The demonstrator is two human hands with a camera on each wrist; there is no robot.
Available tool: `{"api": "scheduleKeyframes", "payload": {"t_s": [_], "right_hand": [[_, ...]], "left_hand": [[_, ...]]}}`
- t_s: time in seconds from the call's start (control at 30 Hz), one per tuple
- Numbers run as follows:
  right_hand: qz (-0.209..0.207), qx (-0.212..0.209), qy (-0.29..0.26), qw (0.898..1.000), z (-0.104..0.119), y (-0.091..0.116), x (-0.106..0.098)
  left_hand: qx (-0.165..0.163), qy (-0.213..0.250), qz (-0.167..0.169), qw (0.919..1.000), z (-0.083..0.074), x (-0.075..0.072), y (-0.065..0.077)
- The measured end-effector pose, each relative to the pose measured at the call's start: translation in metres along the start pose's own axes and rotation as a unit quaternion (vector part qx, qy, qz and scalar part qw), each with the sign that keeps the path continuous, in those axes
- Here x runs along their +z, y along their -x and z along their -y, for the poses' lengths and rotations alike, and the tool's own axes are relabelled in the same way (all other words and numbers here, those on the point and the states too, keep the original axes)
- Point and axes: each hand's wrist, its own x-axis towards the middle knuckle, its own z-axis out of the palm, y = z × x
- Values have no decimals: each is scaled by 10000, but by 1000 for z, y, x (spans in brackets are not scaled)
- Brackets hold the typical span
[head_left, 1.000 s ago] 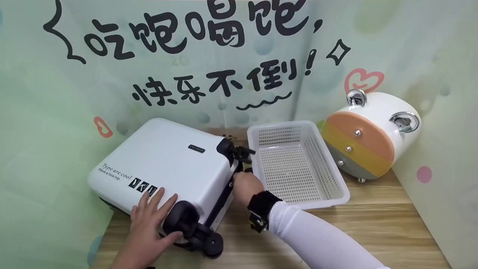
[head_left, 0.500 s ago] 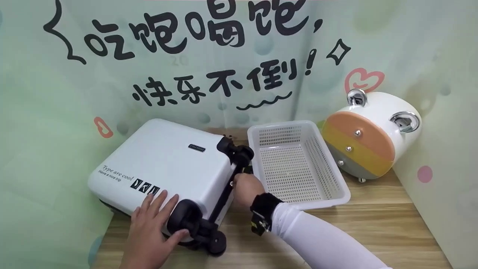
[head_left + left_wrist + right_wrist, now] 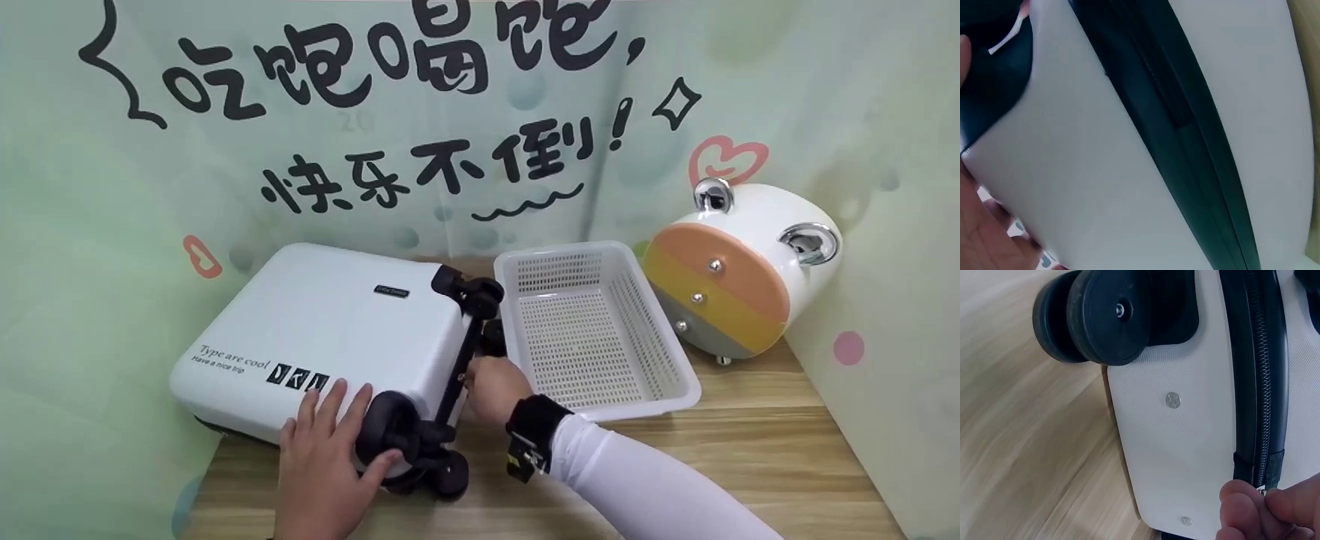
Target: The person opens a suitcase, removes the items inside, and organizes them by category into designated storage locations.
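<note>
A white suitcase [image 3: 330, 322] with black lettering lies on its side on the wooden table, its wheels facing right. My left hand [image 3: 326, 457] rests on its near edge, fingers spread over the shell and thumb against the black wheel mount [image 3: 386, 427]. At the wheeled end, my right hand [image 3: 496, 390] pinches a small metal zipper pull [image 3: 1262, 490] between thumb and finger, the pull mostly hidden by them. Above those fingertips in the right wrist view, the zipper [image 3: 1264, 377] runs along a black band between the white shells.
Just right of the suitcase stands a white perforated basket [image 3: 694, 390], close beside my right hand. Beyond it, a white drum-shaped container [image 3: 772, 217] with a striped face and chrome rings stands near the back corner. Printed cloth [image 3: 420, 135] hangs behind the table.
The suitcase has turned a little, its near wheel shifting right. My left hand has moved right along with it. My right hand has come slightly nearer, still pinching at the zipper.
</note>
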Motion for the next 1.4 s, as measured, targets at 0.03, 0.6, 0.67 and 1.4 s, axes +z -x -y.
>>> {"api": "scheduleKeyframes", "payload": {"t_s": [0.03, 0.6, 0.67, 1.4], "right_hand": [[7, 21, -26, 10000, 0, 0, 0], [-222, -171, 111, 9995, -4, -5, -1], [-202, -186, 128, 9995, -5, -5, -1], [47, -582, 149, 9982, -15, 12, -2]], "left_hand": [[-30, 10, 67, 10000, -1, -1, 0], [654, 14, -335, 9973, 45, -3, -19], [624, 18, -475, 9969, 42, 1, -18], [34, -306, -680, 9972, 0, 14, -29]]}}
